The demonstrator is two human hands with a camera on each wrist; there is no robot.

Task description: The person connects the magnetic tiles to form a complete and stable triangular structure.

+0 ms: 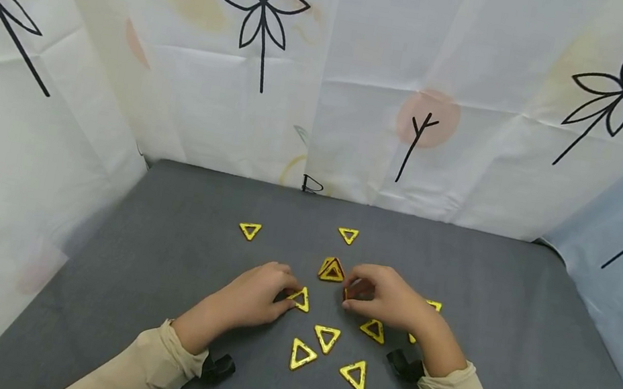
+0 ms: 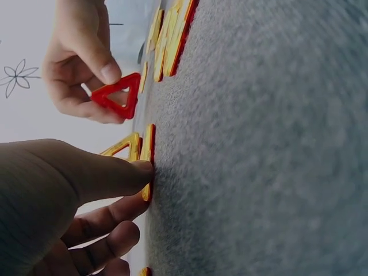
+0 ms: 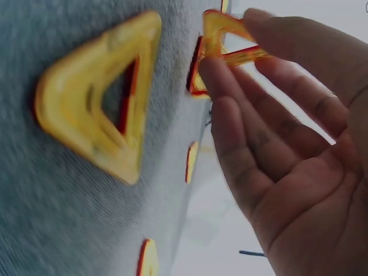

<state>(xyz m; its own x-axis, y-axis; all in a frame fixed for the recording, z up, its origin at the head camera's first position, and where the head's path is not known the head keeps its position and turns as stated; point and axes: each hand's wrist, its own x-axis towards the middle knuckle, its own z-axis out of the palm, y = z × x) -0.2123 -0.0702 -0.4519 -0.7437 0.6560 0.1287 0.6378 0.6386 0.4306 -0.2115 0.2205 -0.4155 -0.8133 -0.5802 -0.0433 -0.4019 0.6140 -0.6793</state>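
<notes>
Grey felt-like table (image 1: 153, 265), walled on 3 sides by white cloth w/ black flower prints (image 1: 263, 6) and pale pink dots. Approx a dozen yellow triangle tiles lie scattered mid-table, one small upright cluster (image 1: 331, 270) betw. the hands.

Left hand (image 1: 255, 294): palm down, forearm in from lower left, beige sleeve. Thumb and fingers pinch a yellow triangle (image 1: 301, 299) at its edge; the tile stands on the felt, touching it, just left of the cluster.

Right hand (image 1: 387, 298): fingers curled, thumb + fingertips clamped on another triangle (image 2: 119, 96), held clear of the table, near the cluster. Looks red-orange in the left wrist view, yellow in the right.
</notes>
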